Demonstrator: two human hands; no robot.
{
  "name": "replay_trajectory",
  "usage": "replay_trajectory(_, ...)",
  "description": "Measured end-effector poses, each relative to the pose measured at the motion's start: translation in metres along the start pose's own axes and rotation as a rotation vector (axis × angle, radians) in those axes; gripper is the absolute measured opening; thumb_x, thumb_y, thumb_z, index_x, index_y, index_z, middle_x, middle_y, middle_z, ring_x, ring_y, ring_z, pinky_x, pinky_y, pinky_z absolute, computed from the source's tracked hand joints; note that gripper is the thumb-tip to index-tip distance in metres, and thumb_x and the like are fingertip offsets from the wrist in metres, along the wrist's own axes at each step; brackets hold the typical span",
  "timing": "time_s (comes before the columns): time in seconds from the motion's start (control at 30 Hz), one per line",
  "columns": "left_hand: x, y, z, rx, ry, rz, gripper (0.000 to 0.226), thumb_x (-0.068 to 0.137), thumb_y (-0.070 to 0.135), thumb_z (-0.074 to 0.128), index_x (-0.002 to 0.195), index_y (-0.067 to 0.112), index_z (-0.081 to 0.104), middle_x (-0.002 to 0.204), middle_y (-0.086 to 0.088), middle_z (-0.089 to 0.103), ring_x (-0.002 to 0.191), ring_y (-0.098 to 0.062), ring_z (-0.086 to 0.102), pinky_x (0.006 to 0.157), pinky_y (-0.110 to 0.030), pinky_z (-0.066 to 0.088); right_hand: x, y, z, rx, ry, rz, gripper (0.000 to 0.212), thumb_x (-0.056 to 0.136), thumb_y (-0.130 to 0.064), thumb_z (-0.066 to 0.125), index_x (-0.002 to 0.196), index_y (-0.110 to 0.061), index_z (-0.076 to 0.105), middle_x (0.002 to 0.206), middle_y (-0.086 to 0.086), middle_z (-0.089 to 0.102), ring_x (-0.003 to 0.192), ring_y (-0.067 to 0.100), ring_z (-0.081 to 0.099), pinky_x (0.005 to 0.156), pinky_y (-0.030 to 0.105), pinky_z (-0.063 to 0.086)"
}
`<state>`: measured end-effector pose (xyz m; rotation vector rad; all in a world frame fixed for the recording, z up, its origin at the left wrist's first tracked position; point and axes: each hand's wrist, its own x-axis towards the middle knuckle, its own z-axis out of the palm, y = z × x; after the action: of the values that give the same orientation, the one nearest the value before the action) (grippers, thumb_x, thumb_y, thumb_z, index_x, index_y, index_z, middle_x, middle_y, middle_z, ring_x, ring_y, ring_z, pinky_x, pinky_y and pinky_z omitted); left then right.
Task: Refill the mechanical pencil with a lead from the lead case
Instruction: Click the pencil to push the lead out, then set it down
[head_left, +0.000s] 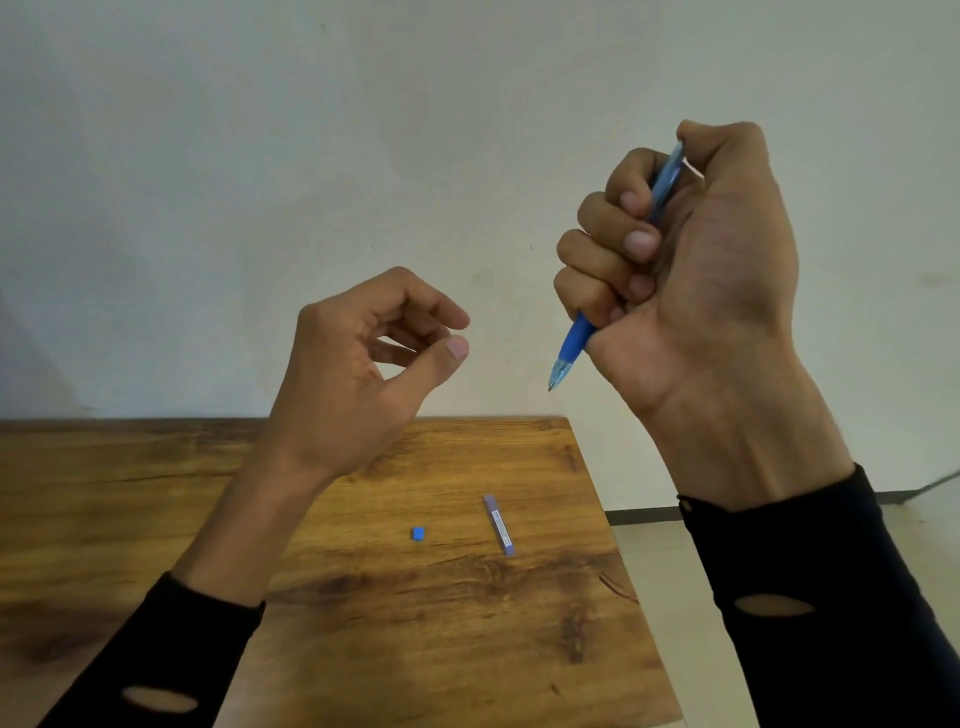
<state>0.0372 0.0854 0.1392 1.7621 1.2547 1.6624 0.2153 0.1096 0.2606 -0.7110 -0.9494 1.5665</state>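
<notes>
My right hand (691, 270) is raised high above the table, fist closed around a blue mechanical pencil (571, 348). The pencil's tip points down and to the left; its upper end sits under my thumb. My left hand (363, 374) hovers at mid height to the left of the pencil tip, thumb and forefinger nearly pinched together; I cannot tell whether a thin lead is between them. A slim purple lead case (498, 525) lies flat on the wooden table (156, 493). A small blue cap (418, 533) lies to the left of the case.
The table's right edge runs diagonally down past the lead case, with pale floor beyond it. A plain white wall stands behind the table. Both forearms wear black sleeves.
</notes>
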Motion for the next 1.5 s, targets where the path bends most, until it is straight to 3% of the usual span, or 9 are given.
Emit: replay_trajectory(1.5,-0.001,0.0,-0.002,0.044,-0.011,-0.037,0.012,0.087,0.018,0.077,0.099,0.02,0.076,0.087,0.0,0.078,0.081,-0.012,0.075,0.074,-0.013,0.057,0.012,0.005,-0.007,0.023,0.031,0.037,0.054,0.106,-0.037,0.03,0.056,-0.017,0.035,0.046,-0.005,0.025,0.042,0.011,0.013,0.038,0.022,0.016)
